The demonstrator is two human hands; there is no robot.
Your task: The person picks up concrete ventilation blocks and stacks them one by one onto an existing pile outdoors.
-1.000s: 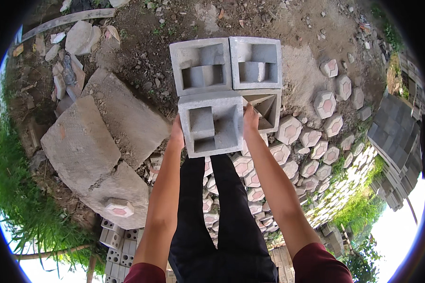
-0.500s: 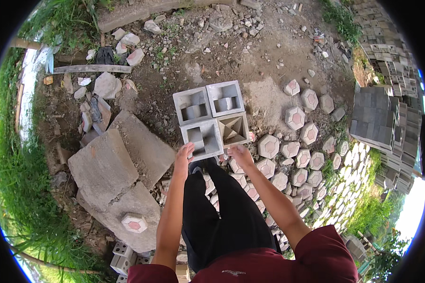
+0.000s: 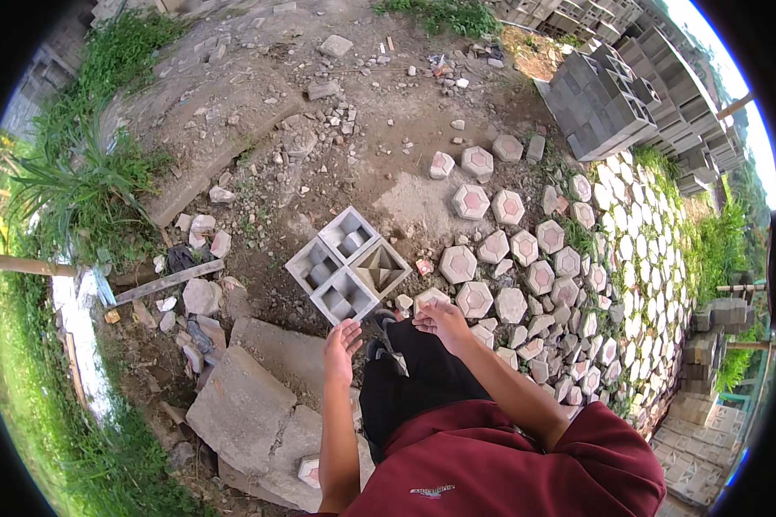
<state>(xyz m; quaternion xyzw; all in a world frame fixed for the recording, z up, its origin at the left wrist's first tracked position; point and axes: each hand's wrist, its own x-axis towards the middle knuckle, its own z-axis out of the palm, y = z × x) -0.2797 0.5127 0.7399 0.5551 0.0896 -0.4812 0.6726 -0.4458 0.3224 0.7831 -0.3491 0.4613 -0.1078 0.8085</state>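
Note:
Square grey concrete vent blocks stand on the dirt ahead of my feet, packed together as one larger square. The nearest block (image 3: 360, 305), the left block (image 3: 300, 263) and the far block (image 3: 336, 226) have stepped hollows; the right block (image 3: 391, 277) has a faceted, pointed hollow. My left hand (image 3: 342, 342) is just short of the nearest block's corner, fingers stretched out and holding nothing. Off to the right, my right hand (image 3: 442, 322) is over the hexagonal pavers, its fingers loosely apart and nothing in them.
Broken concrete slabs (image 3: 241, 405) lie at my left. Loose hexagonal pavers (image 3: 458, 264) spread to the right, with rubble among them. Stacked grey blocks (image 3: 599, 112) rise at the far right. A long concrete curb (image 3: 224, 168) and a narrow board (image 3: 168, 284) lie at the left.
Both hands have drawn away from the block group. My view has turned, so the group now appears rotated and lower left, and more of the paver area and stacks shows.

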